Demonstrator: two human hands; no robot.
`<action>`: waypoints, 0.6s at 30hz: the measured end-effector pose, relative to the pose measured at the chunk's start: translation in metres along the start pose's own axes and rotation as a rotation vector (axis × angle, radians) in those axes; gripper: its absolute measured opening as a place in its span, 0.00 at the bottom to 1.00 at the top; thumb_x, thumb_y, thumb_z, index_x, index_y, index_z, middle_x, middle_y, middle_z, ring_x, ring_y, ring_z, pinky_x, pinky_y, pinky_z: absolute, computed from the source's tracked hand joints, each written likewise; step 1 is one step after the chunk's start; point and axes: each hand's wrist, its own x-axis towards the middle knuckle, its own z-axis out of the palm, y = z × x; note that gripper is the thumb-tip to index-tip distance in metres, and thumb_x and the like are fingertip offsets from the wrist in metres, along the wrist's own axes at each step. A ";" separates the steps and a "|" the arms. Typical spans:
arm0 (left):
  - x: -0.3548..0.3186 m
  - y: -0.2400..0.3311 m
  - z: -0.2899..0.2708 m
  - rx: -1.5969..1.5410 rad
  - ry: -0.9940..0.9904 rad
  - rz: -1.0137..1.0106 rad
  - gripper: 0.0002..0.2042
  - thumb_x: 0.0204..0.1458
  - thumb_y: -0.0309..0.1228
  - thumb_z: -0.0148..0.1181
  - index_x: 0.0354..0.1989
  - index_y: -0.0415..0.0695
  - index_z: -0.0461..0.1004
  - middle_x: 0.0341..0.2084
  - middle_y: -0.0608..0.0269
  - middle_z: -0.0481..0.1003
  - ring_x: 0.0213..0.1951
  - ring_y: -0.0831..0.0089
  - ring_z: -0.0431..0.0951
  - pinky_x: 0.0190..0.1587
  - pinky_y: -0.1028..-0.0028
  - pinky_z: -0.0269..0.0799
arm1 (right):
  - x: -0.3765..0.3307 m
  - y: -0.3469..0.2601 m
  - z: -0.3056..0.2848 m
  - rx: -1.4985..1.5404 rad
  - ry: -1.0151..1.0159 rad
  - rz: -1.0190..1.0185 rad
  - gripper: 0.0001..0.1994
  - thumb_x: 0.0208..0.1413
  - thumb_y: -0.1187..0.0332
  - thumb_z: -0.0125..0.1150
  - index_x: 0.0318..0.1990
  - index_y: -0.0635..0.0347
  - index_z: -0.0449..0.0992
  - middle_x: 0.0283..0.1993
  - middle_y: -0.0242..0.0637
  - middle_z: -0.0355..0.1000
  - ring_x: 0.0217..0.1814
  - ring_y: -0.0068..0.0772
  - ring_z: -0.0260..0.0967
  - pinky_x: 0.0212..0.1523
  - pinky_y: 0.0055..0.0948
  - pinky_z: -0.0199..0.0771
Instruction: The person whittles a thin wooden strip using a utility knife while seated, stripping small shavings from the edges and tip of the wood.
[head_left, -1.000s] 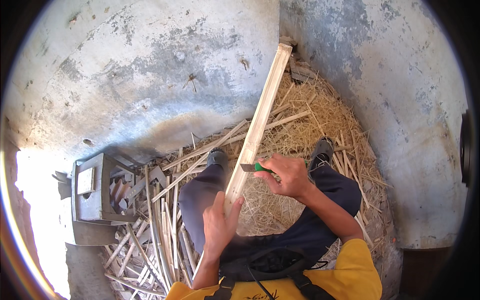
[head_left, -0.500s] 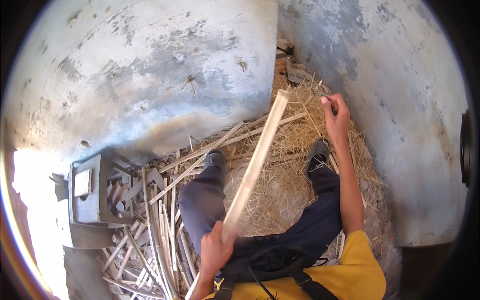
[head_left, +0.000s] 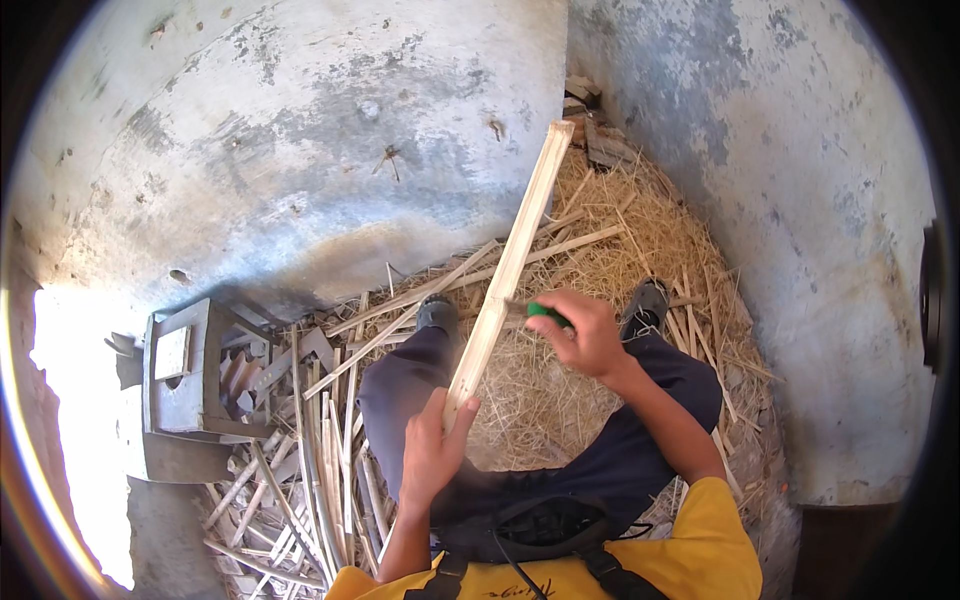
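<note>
A long pale split bamboo strip [head_left: 515, 245] slants upward and away from my lap. My left hand [head_left: 433, 445] is wrapped round its lower part, above my left thigh. In my right hand [head_left: 585, 335] is a knife [head_left: 548, 314] with a green handle, gripped in a closed fist. Its short blade points left and meets the strip near the middle, at what looks like a joint of the bamboo. The far end of the strip rises free in front of the wall.
Straw-like shavings [head_left: 640, 215] cover the floor between and beyond my feet. Several loose strips [head_left: 340, 450] lie in a heap at the left, beside a grey box-like frame [head_left: 185, 375]. Weathered walls [head_left: 330, 130] close in ahead and at the right [head_left: 800, 250].
My right hand has come down and left from the far right, bringing the knife against the strip. The strip's far end has risen, and my left hand still holds its lower part.
</note>
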 end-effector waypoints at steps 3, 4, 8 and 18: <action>0.006 0.007 -0.001 -0.049 -0.065 -0.056 0.18 0.71 0.38 0.62 0.34 0.36 0.68 0.20 0.46 0.70 0.22 0.49 0.66 0.29 0.56 0.64 | -0.006 -0.020 0.002 -0.032 -0.069 -0.054 0.14 0.63 0.59 0.76 0.43 0.61 0.84 0.33 0.38 0.81 0.28 0.36 0.81 0.27 0.32 0.77; 0.008 0.008 -0.001 -0.080 -0.086 -0.077 0.18 0.72 0.39 0.61 0.34 0.36 0.69 0.21 0.45 0.70 0.23 0.50 0.66 0.30 0.56 0.64 | -0.007 -0.024 0.003 -0.044 -0.085 -0.062 0.13 0.62 0.60 0.76 0.43 0.61 0.84 0.33 0.37 0.81 0.28 0.36 0.80 0.27 0.33 0.76; 0.015 0.007 -0.001 -0.206 -0.167 -0.143 0.19 0.74 0.41 0.55 0.37 0.35 0.71 0.22 0.43 0.70 0.26 0.49 0.67 0.34 0.56 0.65 | -0.010 -0.034 0.005 -0.081 -0.111 -0.061 0.13 0.60 0.60 0.77 0.43 0.59 0.84 0.33 0.35 0.80 0.26 0.38 0.79 0.25 0.34 0.76; 0.014 0.013 -0.001 -0.104 -0.133 -0.141 0.22 0.75 0.44 0.52 0.38 0.34 0.71 0.23 0.42 0.71 0.27 0.44 0.69 0.35 0.53 0.65 | -0.006 -0.036 0.008 -0.212 -0.025 -0.072 0.13 0.58 0.58 0.79 0.43 0.55 0.85 0.29 0.31 0.78 0.23 0.36 0.77 0.22 0.35 0.72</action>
